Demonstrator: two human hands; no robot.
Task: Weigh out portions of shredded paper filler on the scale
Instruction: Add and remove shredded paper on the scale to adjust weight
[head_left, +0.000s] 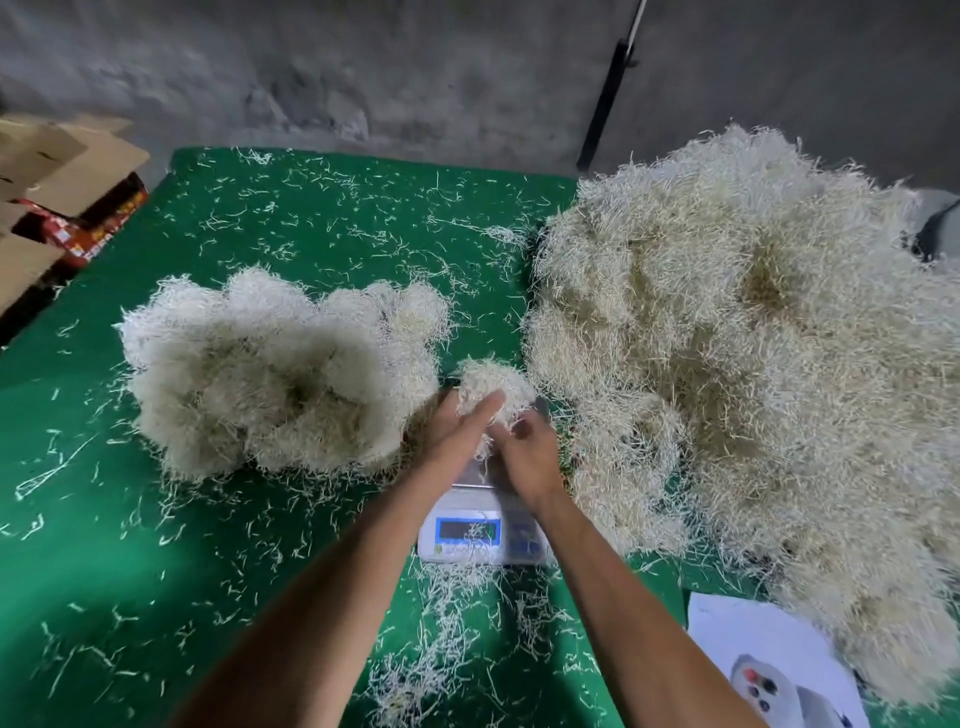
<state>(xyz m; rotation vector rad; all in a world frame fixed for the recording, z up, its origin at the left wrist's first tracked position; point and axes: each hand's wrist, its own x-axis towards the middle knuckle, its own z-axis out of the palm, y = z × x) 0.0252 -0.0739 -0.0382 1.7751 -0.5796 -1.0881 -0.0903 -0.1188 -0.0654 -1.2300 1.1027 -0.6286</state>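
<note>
Both hands cup a small wad of shredded paper (493, 387) over the scale (480, 525), left hand (457, 426) with straight fingers steadying it, right hand (524, 452) pinching strands, probably trimming the weight, bulk pile (727, 338) at three o'clock.

You see the scene under soft, even overhead light, brightest on the green felt tabletop (311, 218) and the large heap of pale shredded paper filler (753, 338). The grey concrete wall (363, 67) behind sits dim. Shadows are faint and short beneath the heaps. Your two hands, left hand (457, 426) and right hand (524, 457), smear with motion blur. The wide lens bows the table edges, and corners soften.
</note>
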